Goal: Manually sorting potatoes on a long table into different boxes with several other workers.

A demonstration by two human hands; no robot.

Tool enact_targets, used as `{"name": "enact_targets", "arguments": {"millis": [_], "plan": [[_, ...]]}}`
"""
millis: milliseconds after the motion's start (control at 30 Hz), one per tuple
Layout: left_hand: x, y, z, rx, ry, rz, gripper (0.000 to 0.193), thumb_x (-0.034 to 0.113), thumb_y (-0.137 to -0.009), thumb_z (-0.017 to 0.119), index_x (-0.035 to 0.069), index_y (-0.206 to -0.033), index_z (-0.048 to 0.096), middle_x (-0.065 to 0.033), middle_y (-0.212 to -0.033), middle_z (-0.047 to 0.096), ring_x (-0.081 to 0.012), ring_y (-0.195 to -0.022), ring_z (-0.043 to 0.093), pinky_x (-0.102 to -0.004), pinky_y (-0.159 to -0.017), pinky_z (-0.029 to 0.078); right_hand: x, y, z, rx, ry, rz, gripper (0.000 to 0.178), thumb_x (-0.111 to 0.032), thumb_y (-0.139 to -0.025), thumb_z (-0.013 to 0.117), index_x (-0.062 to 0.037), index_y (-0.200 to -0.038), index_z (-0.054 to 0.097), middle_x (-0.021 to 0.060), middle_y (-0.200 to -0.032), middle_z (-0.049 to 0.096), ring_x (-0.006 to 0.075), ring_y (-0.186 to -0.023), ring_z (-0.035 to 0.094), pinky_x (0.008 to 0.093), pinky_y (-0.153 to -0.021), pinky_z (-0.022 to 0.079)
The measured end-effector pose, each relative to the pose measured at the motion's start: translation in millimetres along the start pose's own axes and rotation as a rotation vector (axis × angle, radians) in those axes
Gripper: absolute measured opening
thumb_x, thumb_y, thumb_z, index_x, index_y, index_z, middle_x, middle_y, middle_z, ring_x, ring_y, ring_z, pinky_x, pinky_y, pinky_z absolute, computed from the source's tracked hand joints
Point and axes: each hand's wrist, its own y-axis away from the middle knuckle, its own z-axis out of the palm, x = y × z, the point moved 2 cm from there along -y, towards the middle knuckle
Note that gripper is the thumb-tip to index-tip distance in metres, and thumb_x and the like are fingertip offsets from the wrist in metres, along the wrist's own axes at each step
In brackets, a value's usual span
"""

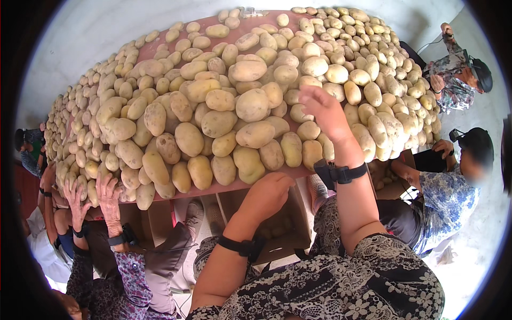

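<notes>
Yellow-brown potatoes (253, 104) lie heaped over a reddish table (277, 20). My right hand (326, 111) reaches over the pile right of the middle, its fingers partly bent and apart, close to a potato (310, 81). No potato shows in that hand. At the table's near edge, my left hand (268, 193) is curled, knuckles up and fingertips turned under. Whatever it may hold is hidden. Below it stands an open cardboard box (282, 240) with some potatoes inside. Each of my wrists has a black strap with a small device.
A neighbour's two hands (109, 200) touch potatoes at the near left edge. Another person (453, 186) sits on the right beside a cardboard box (392, 192), and one more person (458, 74) is at the far right. More people are on the left.
</notes>
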Motion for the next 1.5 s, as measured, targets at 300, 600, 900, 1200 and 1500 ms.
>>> {"name": "enact_targets", "arguments": {"millis": [300, 600, 900, 1200, 1500], "plan": [[-2.3, -0.4, 1.3, -0.011, -0.040, -0.009, 0.019, 0.000, -0.084, 0.060, 0.005, -0.099, 0.069, -0.0160, -0.097, 0.069, -0.0364, -0.096, 0.066, -0.0459, -0.085, 0.054, -8.9, 36.0, 30.7, -0.358, 0.948, -0.060, 0.039, -0.025, -0.081, 0.078, -0.0015, -0.109, 0.066, 0.0200, -0.099, 0.071, 0.0379, -0.099, 0.068, 0.0448, -0.087, 0.054], [-5.4, 0.3, 1.4, -0.020, -0.044, 0.015, 0.017, 0.002, -0.086, 0.066, 0.005, -0.102, 0.069, -0.0148, -0.100, 0.068, -0.0361, -0.095, 0.066, -0.0442, -0.083, 0.055, -14.7, 30.9, 14.9, -0.443, 0.770, -0.081, 0.044, -0.024, -0.078, 0.082, -0.0037, -0.114, 0.067, 0.0188, -0.106, 0.071, 0.0366, -0.106, 0.066, 0.0452, -0.092, 0.053], [-8.4, -1.2, 5.5, -0.033, -0.029, 0.007, 0.018, 0.002, -0.086, 0.066, 0.005, -0.103, 0.069, -0.0144, -0.102, 0.069, -0.0355, -0.097, 0.067, -0.0435, -0.085, 0.055, -32.9, 46.1, 47.2, -0.398, 0.569, -0.315, 0.038, -0.017, -0.085, 0.076, -0.0063, -0.120, 0.067, 0.0132, -0.114, 0.068, 0.0325, -0.106, 0.065, 0.0419, -0.093, 0.052], [-6.5, -1.1, 1.4, -0.057, -0.039, -0.007, 0.020, 0.001, -0.086, 0.066, 0.006, -0.105, 0.069, -0.0130, -0.105, 0.069, -0.0346, -0.100, 0.066, -0.0425, -0.087, 0.055, -15.6, 22.3, -17.9, 0.041, 0.840, -0.200, 0.038, -0.023, -0.087, 0.073, -0.0074, -0.121, 0.068, 0.0170, -0.119, 0.066, 0.0372, -0.119, 0.059, 0.0474, -0.102, 0.048], [-7.1, 0.7, 0.1, -0.042, -0.020, 0.006, 0.020, 0.001, -0.087, 0.066, 0.006, -0.106, 0.069, -0.0124, -0.105, 0.070, -0.0339, -0.100, 0.066, -0.0419, -0.087, 0.055, 13.9, 8.2, -60.3, 0.320, 1.067, -0.056, 0.059, -0.026, -0.085, 0.074, -0.0059, -0.138, 0.057, 0.0288, -0.150, 0.040, 0.0462, -0.142, 0.035, 0.0507, -0.117, 0.036]]}}
